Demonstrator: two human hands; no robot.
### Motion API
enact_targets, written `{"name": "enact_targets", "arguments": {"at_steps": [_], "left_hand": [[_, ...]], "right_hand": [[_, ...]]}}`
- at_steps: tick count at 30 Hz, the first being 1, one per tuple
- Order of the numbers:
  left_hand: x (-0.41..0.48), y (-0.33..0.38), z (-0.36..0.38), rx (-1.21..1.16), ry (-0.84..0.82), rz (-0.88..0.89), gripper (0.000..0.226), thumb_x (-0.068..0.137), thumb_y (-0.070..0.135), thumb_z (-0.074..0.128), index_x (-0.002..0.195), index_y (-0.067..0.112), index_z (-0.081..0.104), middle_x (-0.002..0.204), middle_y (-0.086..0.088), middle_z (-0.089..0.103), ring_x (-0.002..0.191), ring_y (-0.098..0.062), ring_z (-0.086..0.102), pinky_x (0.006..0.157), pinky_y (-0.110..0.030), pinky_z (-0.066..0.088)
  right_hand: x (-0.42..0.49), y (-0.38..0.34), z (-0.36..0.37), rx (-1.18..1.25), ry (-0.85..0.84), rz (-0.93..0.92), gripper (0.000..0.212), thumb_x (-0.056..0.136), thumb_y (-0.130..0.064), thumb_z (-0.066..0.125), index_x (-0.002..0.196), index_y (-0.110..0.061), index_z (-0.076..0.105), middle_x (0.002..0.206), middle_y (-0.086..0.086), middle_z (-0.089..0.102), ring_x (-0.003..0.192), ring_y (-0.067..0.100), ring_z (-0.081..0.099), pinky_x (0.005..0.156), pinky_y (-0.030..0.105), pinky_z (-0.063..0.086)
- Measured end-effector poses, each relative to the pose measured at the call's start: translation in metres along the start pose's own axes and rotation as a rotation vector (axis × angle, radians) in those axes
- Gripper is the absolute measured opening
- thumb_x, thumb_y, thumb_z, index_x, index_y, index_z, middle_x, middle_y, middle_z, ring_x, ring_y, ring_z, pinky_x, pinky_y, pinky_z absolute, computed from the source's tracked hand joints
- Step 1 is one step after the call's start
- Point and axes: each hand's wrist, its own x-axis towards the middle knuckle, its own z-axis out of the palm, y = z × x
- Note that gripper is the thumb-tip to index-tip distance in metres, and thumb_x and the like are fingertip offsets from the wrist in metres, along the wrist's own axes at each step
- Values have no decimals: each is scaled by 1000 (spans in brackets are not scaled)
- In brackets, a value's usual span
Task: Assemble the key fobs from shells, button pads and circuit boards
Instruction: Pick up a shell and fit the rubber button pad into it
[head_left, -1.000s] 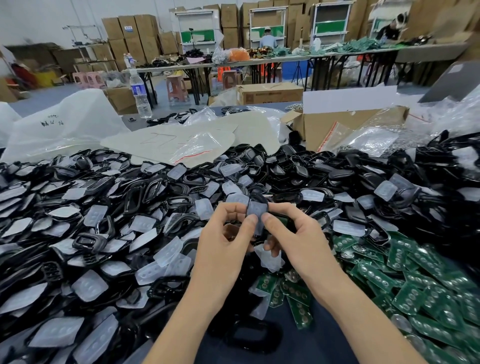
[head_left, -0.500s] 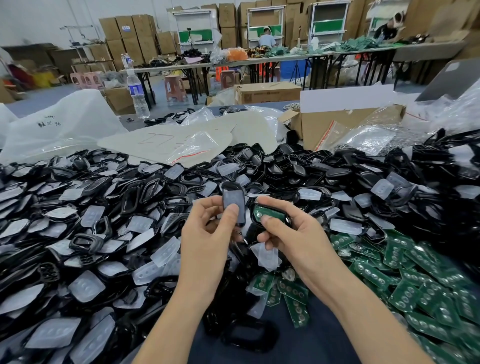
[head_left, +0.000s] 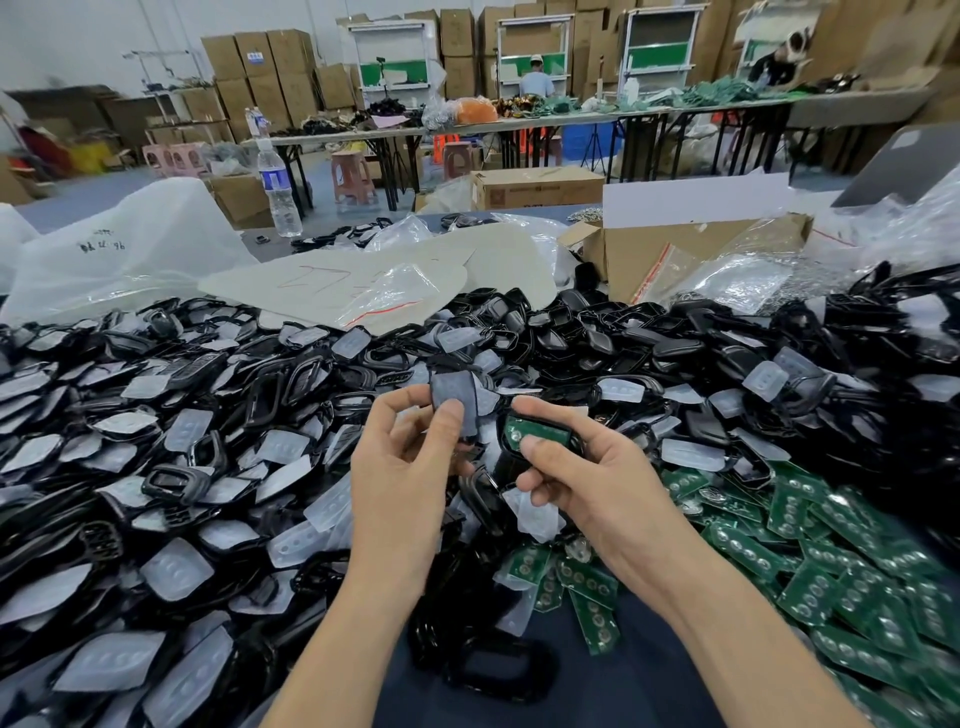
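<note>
My left hand (head_left: 410, 467) pinches a black shell half with a grey button pad (head_left: 455, 400) in it, held upright between thumb and fingers. My right hand (head_left: 587, 478) grips the other black shell half (head_left: 535, 431), which carries a green circuit board, my thumb pressing on the board. The two halves are apart, a few centimetres between them. A clear button pad (head_left: 535, 514) lies just under my right hand.
Black shells and clear button pads (head_left: 208, 441) are heaped across the left and back of the table. Green circuit boards (head_left: 841, 561) pile at the right. Plastic bags (head_left: 119, 244), a cardboard box (head_left: 691, 249) and a water bottle (head_left: 275, 187) stand behind.
A second ago both hands held the parts together at the centre. They have since drawn apart, each hand holding one shell half, and the halves now sit slightly higher.
</note>
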Motion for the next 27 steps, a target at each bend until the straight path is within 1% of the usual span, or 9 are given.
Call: {"name": "enact_targets", "arguments": {"at_steps": [2, 5, 8, 13, 16, 20, 22, 24, 27], "left_hand": [[-2, 2, 1, 37, -4, 47, 10, 95, 21, 69, 95, 30, 64, 82, 3, 70, 65, -11, 59, 60, -20, 52], [-6, 4, 3, 92, -47, 93, 12, 94, 23, 69, 95, 34, 65, 85, 6, 71, 70, -9, 60, 65, -21, 52], [-10, 5, 4, 139, -99, 89, 11, 94, 27, 69, 97, 36, 65, 86, 7, 72, 69, -9, 61, 66, -24, 50], [-10, 9, 3, 121, -156, 46, 11, 95, 24, 68, 96, 34, 64, 74, 5, 71, 58, -7, 58, 54, -14, 45], [-8, 10, 1, 87, -167, 15, 9, 94, 24, 68, 95, 32, 65, 72, 3, 71, 57, -8, 59, 56, -14, 46], [-10, 10, 1, 103, -234, -3, 15, 94, 25, 68, 92, 40, 66, 77, 1, 73, 62, -10, 63, 61, -17, 51], [-11, 9, 3, 117, -272, 1, 19, 95, 25, 68, 90, 43, 66, 77, 1, 73, 62, -9, 63, 61, -16, 51], [-10, 9, 4, 122, -268, 11, 20, 95, 25, 67, 90, 43, 66, 77, 3, 73, 62, -8, 63, 60, -16, 50], [-9, 8, 4, 119, -228, 24, 20, 95, 24, 67, 90, 43, 65, 76, 3, 73, 62, -10, 62, 61, -19, 52]], "right_hand": [[-1, 0, 0, -28, -26, 14, 32, 93, -1, 67, 108, -27, 80, 82, -2, 73, 64, 13, 68, 58, 20, 53], [-1, 0, 1, -86, -62, 20, 30, 92, -6, 71, 111, -28, 78, 85, -3, 74, 65, 13, 66, 58, 20, 52], [-1, 1, 1, -119, -28, 16, 33, 83, -18, 74, 111, -35, 76, 79, 3, 72, 66, 15, 65, 59, 20, 50], [2, 3, -3, -93, 52, -4, 33, 79, -21, 77, 110, -34, 75, 76, 5, 71, 63, 15, 65, 56, 22, 50], [2, 5, -3, -128, 77, -22, 32, 77, -28, 80, 108, -34, 75, 75, 1, 71, 63, 16, 65, 56, 21, 49], [2, 7, -2, -180, 140, -60, 27, 76, -41, 79, 99, -28, 78, 85, -1, 74, 69, 12, 63, 58, 23, 49], [1, 7, -2, -161, 152, -46, 22, 83, -39, 77, 101, -27, 79, 92, 2, 76, 70, 11, 64, 58, 22, 49], [1, 6, -2, -148, 140, -42, 14, 92, -31, 74, 104, -27, 79, 97, 4, 77, 70, 10, 66, 57, 22, 50], [0, 5, -1, -149, 106, -46, 14, 96, -23, 69, 105, -26, 79, 101, 8, 76, 69, 13, 67, 57, 22, 51]]}}
